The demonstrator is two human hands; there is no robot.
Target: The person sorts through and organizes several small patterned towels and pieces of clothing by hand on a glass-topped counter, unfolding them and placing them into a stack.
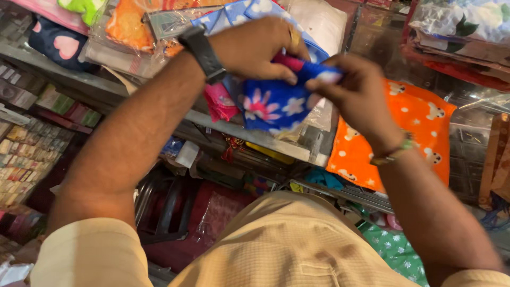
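The person's left hand & right hand both have their grip closed on a blue floral cloth, a small folded piece w/ white-and-pink flowers; it sits at centre frame, held up in the air over the front edge of a shelf. Left grip: fingers curled over the cloth's top edge, w/ a strip of pink fabric showing betw. the fingers. Right grip: thumb and fingertips pinched narrow on the cloth's 3 o'clock corner. The lower half of the cloth hangs loose toward 6 o'clock. Likely risks, as a judgement only: the pinch on the right is thin, so a tug could pull that corner free & the fold would open. The hanging part sits just above a pink cloth at its 9 o'clock and plastic-wrapped packets at 10–11 o'clock; a sweep of the left forearm or its black wristwatch could drag those off the shelf, since they lie close to its edge. An orange cloth with white animal print hangs at 4 o'clock, near the right wrist; the bracelet could snag it. If the blue cloth slips, it would prob. fall into the cluttered gap below the shelf at 6 o'clock.
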